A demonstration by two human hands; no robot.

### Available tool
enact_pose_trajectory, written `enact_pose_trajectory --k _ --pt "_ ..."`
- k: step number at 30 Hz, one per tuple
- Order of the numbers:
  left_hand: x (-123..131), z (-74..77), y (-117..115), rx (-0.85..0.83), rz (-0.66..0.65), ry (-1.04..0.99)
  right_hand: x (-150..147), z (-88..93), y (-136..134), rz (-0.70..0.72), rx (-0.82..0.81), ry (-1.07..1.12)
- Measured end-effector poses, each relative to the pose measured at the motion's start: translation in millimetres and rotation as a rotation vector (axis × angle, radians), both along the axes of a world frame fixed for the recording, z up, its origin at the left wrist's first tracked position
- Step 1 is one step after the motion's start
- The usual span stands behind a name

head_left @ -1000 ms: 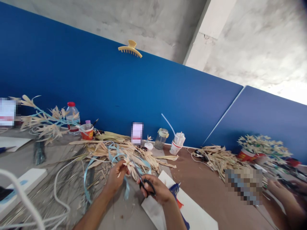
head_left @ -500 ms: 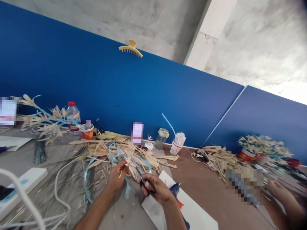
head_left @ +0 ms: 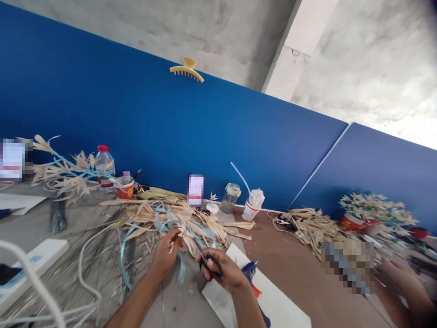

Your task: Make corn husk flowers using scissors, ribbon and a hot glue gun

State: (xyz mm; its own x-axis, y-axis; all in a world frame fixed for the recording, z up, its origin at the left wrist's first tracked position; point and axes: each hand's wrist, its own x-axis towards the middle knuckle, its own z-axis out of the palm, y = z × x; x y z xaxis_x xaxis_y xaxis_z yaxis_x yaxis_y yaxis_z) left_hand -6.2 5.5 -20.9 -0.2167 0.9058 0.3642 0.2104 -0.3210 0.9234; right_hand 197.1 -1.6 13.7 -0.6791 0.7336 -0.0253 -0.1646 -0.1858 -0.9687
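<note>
My left hand (head_left: 167, 249) is closed in a pinch on a small pale husk flower (head_left: 184, 233), its petals pointing up and right past the fingertips. Black-handled scissors (head_left: 210, 268) sit in my right hand (head_left: 223, 271), fingers through the loops. Their blades reach up and left to just beside the flower; whether they touch it I cannot tell. Behind both hands lies a heap of dry corn husks (head_left: 143, 212) tangled with light blue ribbon (head_left: 123, 255). Below the flower, a curl of the ribbon hangs near my left wrist.
Right of my right hand, a blue glue gun (head_left: 251, 269) lies on a white board (head_left: 280, 300). A power strip (head_left: 37, 266) and white cable (head_left: 82, 269) lie at left. A glass jar (head_left: 230, 198) and paper cup (head_left: 251, 210) stand behind. Another person's hand (head_left: 403, 278) works at far right.
Hardly anything differs. My hands, the flower and the scissors keep almost the same place, and the view has shifted very slightly. The other person's hand at far right has moved a little.
</note>
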Motion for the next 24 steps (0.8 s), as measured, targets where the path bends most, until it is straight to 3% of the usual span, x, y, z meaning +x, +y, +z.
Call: enact_pose_trajectory --k 12,24 --pt "-1.2 -3.0 2.6 0.030 0.023 0.060 0.4 -4.5 1.3 0.012 -0.027 0.032" --pt "1.2 1.5 -1.0 0.022 0.043 -0.016 -1.1 -6.0 1.3 0.041 -0.048 0.081"
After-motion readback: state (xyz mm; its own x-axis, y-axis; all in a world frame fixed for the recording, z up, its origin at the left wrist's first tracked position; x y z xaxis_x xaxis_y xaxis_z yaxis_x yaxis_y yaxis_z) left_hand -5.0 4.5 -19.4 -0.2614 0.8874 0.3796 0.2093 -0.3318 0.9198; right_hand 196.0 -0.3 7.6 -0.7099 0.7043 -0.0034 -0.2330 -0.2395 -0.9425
